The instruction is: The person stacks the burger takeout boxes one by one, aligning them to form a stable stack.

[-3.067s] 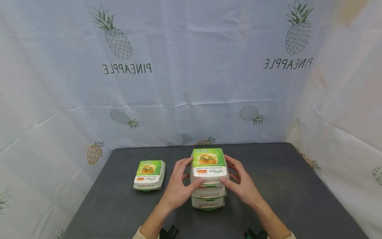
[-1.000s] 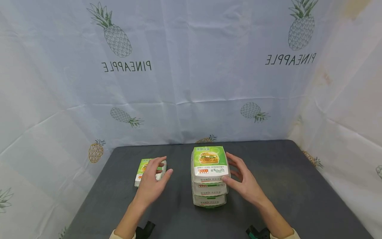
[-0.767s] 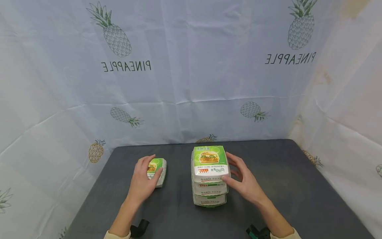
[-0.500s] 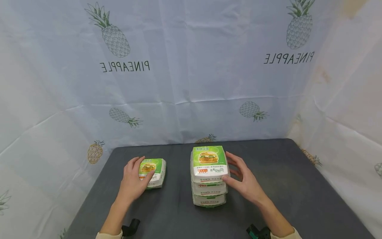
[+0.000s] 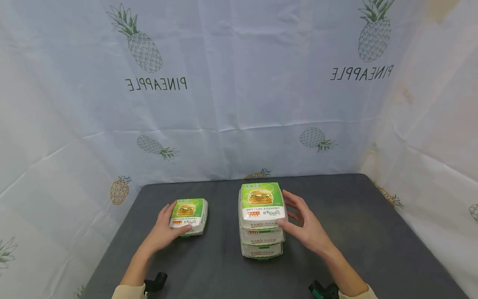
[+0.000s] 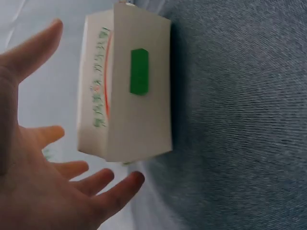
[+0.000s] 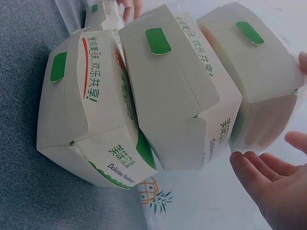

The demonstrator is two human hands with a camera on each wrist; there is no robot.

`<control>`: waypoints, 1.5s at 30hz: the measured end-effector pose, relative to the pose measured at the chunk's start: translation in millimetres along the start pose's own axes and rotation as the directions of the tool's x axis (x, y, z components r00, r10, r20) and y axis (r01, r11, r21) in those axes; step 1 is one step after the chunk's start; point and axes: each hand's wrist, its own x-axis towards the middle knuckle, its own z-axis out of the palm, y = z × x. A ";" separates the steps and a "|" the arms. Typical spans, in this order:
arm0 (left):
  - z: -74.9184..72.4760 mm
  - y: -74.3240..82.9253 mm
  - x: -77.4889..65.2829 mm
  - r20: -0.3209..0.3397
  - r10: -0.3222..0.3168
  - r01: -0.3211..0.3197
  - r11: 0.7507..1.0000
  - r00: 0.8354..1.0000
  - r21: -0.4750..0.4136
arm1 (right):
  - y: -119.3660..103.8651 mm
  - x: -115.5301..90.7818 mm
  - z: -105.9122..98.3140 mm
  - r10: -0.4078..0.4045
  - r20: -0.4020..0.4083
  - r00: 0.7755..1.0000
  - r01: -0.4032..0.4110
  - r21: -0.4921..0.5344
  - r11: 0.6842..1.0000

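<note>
A green-and-white paper burger box (image 5: 188, 215) lies on the dark table toward the left. My left hand (image 5: 161, 233) is at its left side, fingers near the far corner and thumb at the front edge. In the left wrist view the fingers and thumb of that hand (image 6: 53, 167) are spread around the burger box (image 6: 144, 115), with a gap showing. Three similar boxes stand stacked at the middle, the top burger box (image 5: 261, 203) slightly offset from those below. My right hand (image 5: 305, 226) rests beside the top box, thumb at its front corner, relaxed fingers along its right side.
The dark table (image 5: 358, 232) carries the stack and the single box. A white cloth (image 5: 239, 83) printed with pineapples hangs behind and along both sides. Black straps (image 5: 323, 290) sit at the wrists.
My left hand has left the stack and moved leftward over the single box, then to its left side. My right hand has stayed beside the top box.
</note>
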 end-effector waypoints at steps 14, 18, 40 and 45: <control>7.5 -20.2 17.4 0.034 -0.014 0.019 0.988 0.999 -0.151 | 0.8 2.7 3.3 0.022 -0.002 1.000 -0.022 0.000 1.000; 9.5 -17.7 17.9 0.023 -0.036 0.039 0.985 0.999 -0.166 | 0.7 2.7 3.8 0.025 0.000 1.000 -0.025 -0.001 1.000; 14.7 -5.4 18.8 -0.052 -0.036 0.028 0.989 0.998 -0.148 | -0.1 2.2 5.5 0.014 -0.002 1.000 -0.014 -0.004 1.000; 15.8 3.4 20.9 -0.074 -0.048 0.037 0.989 0.996 -0.145 | 0.1 1.8 5.9 0.009 -0.004 1.000 -0.009 0.006 1.000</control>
